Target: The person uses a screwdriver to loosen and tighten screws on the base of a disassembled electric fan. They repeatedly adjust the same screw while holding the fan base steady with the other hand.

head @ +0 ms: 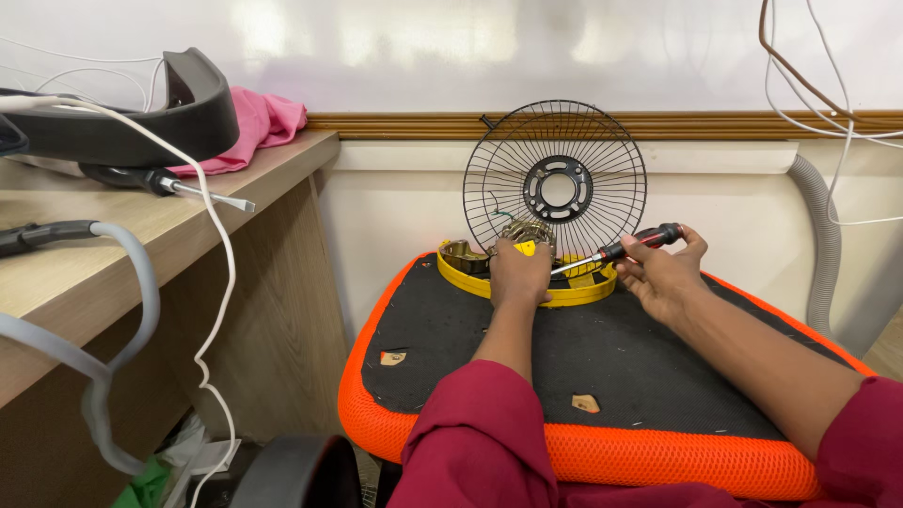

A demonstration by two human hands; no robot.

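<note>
1. Left hand (519, 273), at the centre of the frame: fingers curled over and closed around a small metallic fan motor (527, 232) with coppery windings, gripping it from above.
2. Fan motor: seated at the rear rim of a round yellow plastic fan housing (564, 293), just below the middle of the frame.
3. Right hand (663, 273), right of centre: fingers wrapped tightly round the black-and-red handle of a screwdriver (621, 247), thumb on top.
4. Screwdriver shaft: slanted down and leftward, tip pointing at the motor just beside the left hand; actual contact too small to tell.
5. Yellow housing: resting on a black mesh seat cushion with a bright orange rim (602, 456), toward its far edge.
6. Round black wire fan guard (555, 176): upright behind the housing, against the pale wall, upper centre.
7. Wooden desk (141, 245) at the left of the frame: carrying a second screwdriver with a dark handle (165, 182), a crumpled pink cloth (263, 122) and a white cable (216, 235) trailing over its edge.
8. Maroon sleeves along the bottom edge, on both forearms.
</note>
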